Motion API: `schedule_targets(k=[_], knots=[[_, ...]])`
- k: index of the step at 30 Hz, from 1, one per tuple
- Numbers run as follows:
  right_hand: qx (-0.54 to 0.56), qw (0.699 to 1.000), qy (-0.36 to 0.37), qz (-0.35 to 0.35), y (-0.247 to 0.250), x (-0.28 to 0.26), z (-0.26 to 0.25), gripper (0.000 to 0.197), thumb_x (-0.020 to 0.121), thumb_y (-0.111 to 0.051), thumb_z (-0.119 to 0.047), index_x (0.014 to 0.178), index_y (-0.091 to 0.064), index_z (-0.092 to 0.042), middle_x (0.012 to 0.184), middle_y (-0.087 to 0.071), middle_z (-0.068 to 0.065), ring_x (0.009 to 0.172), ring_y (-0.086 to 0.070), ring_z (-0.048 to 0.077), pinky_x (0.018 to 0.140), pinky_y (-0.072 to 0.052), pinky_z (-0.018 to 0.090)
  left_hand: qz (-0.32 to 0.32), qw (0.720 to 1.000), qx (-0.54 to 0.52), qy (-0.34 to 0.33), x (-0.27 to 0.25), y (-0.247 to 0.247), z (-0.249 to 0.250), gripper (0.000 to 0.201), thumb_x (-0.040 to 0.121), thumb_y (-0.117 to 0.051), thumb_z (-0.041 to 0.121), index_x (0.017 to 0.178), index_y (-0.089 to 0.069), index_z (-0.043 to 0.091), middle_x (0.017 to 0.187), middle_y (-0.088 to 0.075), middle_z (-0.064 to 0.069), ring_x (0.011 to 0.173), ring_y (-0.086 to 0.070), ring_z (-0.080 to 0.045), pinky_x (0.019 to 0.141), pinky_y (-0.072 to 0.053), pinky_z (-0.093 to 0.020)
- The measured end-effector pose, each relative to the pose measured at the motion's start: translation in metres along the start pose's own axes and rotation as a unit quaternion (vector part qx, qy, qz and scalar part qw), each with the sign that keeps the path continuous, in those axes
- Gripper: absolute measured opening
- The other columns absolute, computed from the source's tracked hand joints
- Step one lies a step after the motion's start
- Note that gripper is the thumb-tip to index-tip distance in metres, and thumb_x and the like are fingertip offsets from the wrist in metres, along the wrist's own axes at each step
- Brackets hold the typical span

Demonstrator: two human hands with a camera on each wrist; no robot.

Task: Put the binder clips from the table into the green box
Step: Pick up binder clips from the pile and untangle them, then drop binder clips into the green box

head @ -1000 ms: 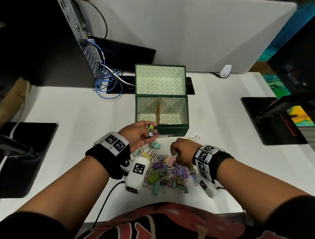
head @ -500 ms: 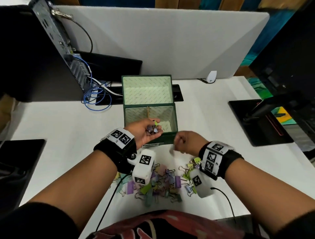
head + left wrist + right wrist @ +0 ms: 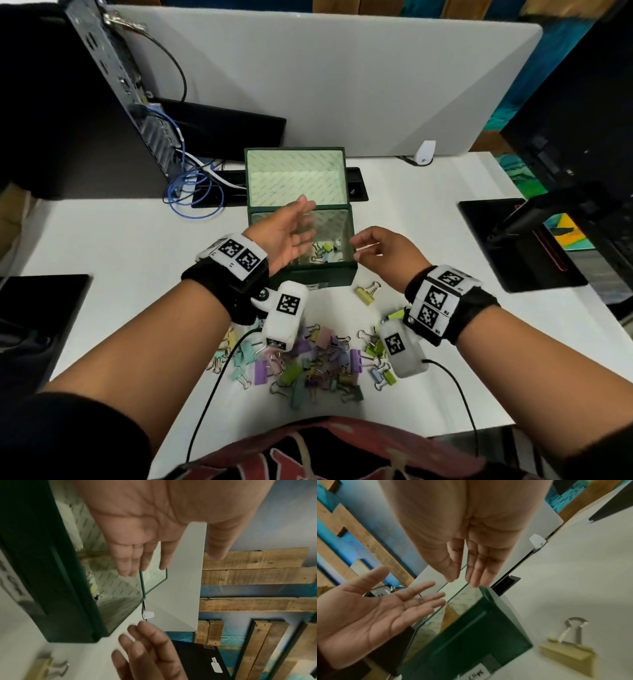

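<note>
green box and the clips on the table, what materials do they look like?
Green box: likely rigid paperboard with a matte dark green covering; thin square walls, pale patterned paper lining, brownish card-like divider inside. Not certain.
Binder clips: painted sheet metal bodies in pastel colours, folded wedge shape, with bare shiny wire handles; the tan binder clip shows this best.

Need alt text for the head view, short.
Both bare hands, the left hand and the right hand, are open and empty over the open dark green box, which holds a few pastel binder clips. A pile of pastel binder clips lies on the white table near the person.
</note>
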State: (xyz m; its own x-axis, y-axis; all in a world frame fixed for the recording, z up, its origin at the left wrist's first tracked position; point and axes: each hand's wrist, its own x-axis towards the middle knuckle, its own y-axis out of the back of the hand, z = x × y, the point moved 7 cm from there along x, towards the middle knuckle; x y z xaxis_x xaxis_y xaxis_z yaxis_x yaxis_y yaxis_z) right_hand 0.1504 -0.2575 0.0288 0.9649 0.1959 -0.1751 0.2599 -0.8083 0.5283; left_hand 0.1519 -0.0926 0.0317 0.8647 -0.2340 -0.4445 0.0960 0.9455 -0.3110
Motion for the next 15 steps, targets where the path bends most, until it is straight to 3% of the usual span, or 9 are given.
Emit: schedule_targets(k=[3, 6, 8, 10, 12, 15], knots=[[-0.051, 0.998, 0.005, -0.045, -0.011, -0.010, 0.013, 0.012, 0.085, -0.059, -0.010, 0.086, -0.060, -0.023, 0.081, -0.060, -0.006, 0.065, -0.051, 0.006, 0.054, -0.039, 0.004, 0.017, 0.999, 0.025, -0.017, -0.015, 0.019, -0.005, 0.027, 0.094, -0.043, 0.024, 0.117, -0.054, 0.016, 0.110, -0.059, -0.005, 0.093, -0.061, -0.020, 0.076, -0.057, -0.026], [-0.133, 0.983, 0.003, -0.126, -0.030, -0.020, 0.028, 0.016, 0.084, -0.058, -0.012, 0.083, -0.061, -0.027, 0.084, -0.064, -0.006, 0.073, -0.056, 0.010, 0.065, -0.042, 0.013, 0.040, 0.990, 0.138, 0.011, -0.032, 0.043, -0.026, 0.013, 0.093, -0.046, 0.013, 0.096, -0.057, 0.019, 0.091, -0.058, -0.004, 0.074, -0.059, -0.017, 0.057, -0.055, -0.021], [-0.194, 0.962, 0.008, -0.192, -0.047, -0.027, 0.033, 0.015, 0.082, -0.057, -0.012, 0.089, -0.065, -0.023, 0.085, -0.063, -0.010, 0.076, -0.056, 0.009, 0.069, -0.043, 0.015, 0.038, 0.956, 0.291, 0.023, -0.040, 0.057, -0.045, 0.013, 0.089, -0.053, 0.010, 0.092, -0.058, 0.021, 0.083, -0.059, -0.001, 0.070, -0.058, -0.015, 0.056, -0.049, -0.023], [-0.242, 0.938, 0.023, -0.246, -0.065, -0.033, 0.035, 0.018, 0.081, -0.060, -0.014, 0.096, -0.067, -0.020, 0.096, -0.065, -0.004, 0.082, -0.055, 0.011, 0.076, -0.044, 0.021, 0.017, 0.896, 0.442, 0.037, -0.048, 0.067, -0.066, 0.016, 0.084, -0.058, 0.012, 0.086, -0.059, 0.027, 0.078, -0.060, 0.004, 0.070, -0.057, -0.013, 0.061, -0.045, -0.023], [-0.278, 0.917, 0.037, -0.285, -0.082, -0.039, 0.034, 0.023, 0.080, -0.063, -0.016, 0.102, -0.065, -0.020, 0.107, -0.061, 0.003, 0.087, -0.053, 0.013, 0.081, -0.044, 0.026, -0.018, 0.850, 0.522, 0.061, -0.054, 0.071, -0.087, 0.019, 0.080, -0.060, 0.013, 0.080, -0.058, 0.031, 0.074, -0.057, 0.009, 0.069, -0.054, -0.008, 0.066, -0.042, -0.021], [-0.320, 0.892, 0.058, -0.314, -0.100, -0.044, 0.033, 0.032, 0.081, -0.061, -0.021, 0.113, -0.059, -0.022, 0.115, -0.053, 0.008, 0.099, -0.054, 0.022, 0.088, -0.044, 0.029, -0.053, 0.816, 0.568, 0.091, -0.064, 0.077, -0.113, 0.017, 0.077, -0.063, 0.012, 0.083, -0.059, 0.027, 0.069, -0.051, 0.014, 0.061, -0.045, 0.001, 0.060, -0.038, -0.014]])
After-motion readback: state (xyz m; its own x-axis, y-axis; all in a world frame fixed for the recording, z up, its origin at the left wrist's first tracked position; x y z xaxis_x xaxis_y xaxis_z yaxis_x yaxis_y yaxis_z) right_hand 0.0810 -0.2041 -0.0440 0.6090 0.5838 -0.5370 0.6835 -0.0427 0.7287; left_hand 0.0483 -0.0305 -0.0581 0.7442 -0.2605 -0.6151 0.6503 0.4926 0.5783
